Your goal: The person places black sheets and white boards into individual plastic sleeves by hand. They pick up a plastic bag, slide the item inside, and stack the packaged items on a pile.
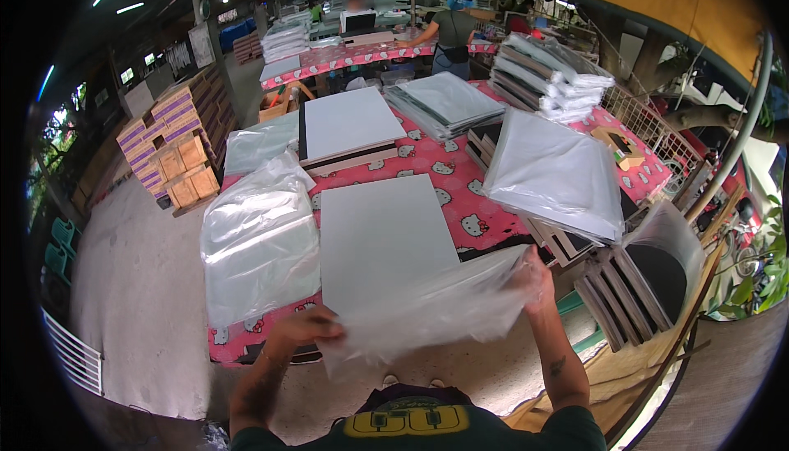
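Between my hands a clear plastic bag (436,307) is stretched, blurred in places. My left hand (308,326) pinches its left end, and my right hand (534,280) grips its upper right corner. Beneath and beyond the bag a flat white board (382,225) lies on the pink patterned tablecloth (419,159); the bag covers the board's near edge. To the left of the board rests a pile of clear plastic bags (261,241). A plastic-wrapped stack of white sheets (559,175) sits to the right, above some dark-edged boards.
Farther back are a stack of white boards (349,126) and bagged panels (444,101). Wrapped bundles (551,73) stand at the far right, near a wooden tape dispenser (618,148). Several bagged panels (633,291) lean at right. Cartons (177,126) are piled left. A person (454,36) stands beyond.
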`<state>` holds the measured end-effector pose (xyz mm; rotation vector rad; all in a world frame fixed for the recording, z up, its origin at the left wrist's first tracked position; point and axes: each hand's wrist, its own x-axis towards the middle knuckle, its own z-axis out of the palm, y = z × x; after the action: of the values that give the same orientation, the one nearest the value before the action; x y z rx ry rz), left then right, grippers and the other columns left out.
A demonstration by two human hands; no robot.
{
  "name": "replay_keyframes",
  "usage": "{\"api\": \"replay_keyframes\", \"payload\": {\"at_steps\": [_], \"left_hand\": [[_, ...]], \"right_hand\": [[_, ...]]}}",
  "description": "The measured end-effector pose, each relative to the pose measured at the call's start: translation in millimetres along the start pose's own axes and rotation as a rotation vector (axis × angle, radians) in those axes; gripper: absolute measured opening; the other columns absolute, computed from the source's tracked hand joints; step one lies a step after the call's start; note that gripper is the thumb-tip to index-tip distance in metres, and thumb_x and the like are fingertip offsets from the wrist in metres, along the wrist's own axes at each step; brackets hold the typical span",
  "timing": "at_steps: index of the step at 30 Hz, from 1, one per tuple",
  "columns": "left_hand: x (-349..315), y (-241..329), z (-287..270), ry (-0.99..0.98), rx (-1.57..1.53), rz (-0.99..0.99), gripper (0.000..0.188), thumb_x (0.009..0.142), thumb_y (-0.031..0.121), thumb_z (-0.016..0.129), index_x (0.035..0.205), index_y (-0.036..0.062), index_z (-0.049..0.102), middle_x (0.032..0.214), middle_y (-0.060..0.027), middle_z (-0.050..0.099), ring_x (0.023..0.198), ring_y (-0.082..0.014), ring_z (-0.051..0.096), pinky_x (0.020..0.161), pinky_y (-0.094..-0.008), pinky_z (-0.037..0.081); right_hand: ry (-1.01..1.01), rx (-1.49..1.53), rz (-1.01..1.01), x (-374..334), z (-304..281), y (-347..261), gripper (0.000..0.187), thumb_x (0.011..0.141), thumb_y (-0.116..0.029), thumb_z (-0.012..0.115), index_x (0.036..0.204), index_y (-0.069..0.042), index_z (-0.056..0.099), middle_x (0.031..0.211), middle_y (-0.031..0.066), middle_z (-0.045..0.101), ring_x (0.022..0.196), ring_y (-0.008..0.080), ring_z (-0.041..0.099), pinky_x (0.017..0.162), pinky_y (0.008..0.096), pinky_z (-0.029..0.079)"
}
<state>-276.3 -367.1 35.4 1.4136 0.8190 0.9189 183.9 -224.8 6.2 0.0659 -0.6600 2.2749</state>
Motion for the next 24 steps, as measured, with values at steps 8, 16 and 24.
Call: {"api": "replay_keyframes", "payload": {"at_steps": [8, 16, 24], "left_hand": [[-15, -6, -7, 0.588, -0.348, -0.586, 0.036, 0.089, 0.041, 0.057, 0.090, 0.0051, 0.058, 0.071, -0.0042, 0.059, 0.057, -0.0163, 0.059, 0.059, -0.0300, 0.051], [-67, -48, -7, 0.341, -0.630, -0.041, 0.031, 0.089, 0.031, 0.059, 0.097, 0.0007, 0.062, 0.097, -0.0132, 0.064, 0.090, -0.0280, 0.062, 0.092, -0.0453, 0.046], [-45, -2, 38, 0.547, -0.872, -0.172, 0.048, 0.088, 0.040, 0.057, 0.108, -0.0033, 0.059, 0.112, -0.0179, 0.061, 0.108, -0.0318, 0.057, 0.096, -0.0464, 0.044]], "right_hand": [[0.107, -0.827, 0.364, -33, -32, 31, 0.046, 0.088, -0.041, 0.058, 0.115, -0.005, 0.058, 0.097, 0.0083, 0.066, 0.085, 0.0176, 0.063, 0.075, 0.0348, 0.050], [0.546, -0.460, 0.401, -55, -32, 39, 0.035, 0.080, -0.020, 0.068, 0.109, -0.002, 0.060, 0.094, 0.0088, 0.065, 0.082, 0.0209, 0.063, 0.079, 0.0345, 0.048], [0.362, -0.418, 0.392, -62, -85, 22, 0.038, 0.076, -0.014, 0.068, 0.108, 0.003, 0.059, 0.090, 0.0093, 0.066, 0.087, 0.0227, 0.063, 0.088, 0.0367, 0.048]]}}
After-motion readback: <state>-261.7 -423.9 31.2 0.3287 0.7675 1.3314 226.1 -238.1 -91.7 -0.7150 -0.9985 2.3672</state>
